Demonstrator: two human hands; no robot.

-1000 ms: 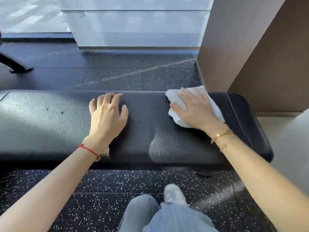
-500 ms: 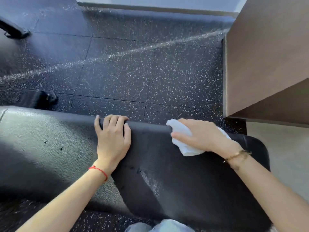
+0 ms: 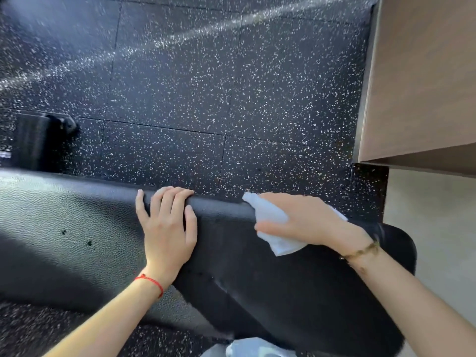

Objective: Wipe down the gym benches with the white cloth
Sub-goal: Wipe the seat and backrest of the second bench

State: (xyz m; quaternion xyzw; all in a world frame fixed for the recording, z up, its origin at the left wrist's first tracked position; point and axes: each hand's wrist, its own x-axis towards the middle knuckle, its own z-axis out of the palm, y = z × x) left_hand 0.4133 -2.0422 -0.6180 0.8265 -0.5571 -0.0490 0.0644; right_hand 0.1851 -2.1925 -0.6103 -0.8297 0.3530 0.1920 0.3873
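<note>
A black padded gym bench runs across the lower half of the head view. My left hand lies flat on its top, fingertips curled over the far edge. To the right, my right hand grips the bunched white cloth and holds it against the bench's far edge near the right end. Most of the cloth is hidden under that hand.
Beyond the bench lies black speckled rubber floor. A brown wall corner stands at the right, close to the bench end. A dark bench foot sits on the floor at the left. My trouser leg shows at the bottom.
My view has tilted down and over the bench. My right hand went from pressing the cloth flat on top to gripping it at the far edge. My left hand's fingers curled over that edge.
</note>
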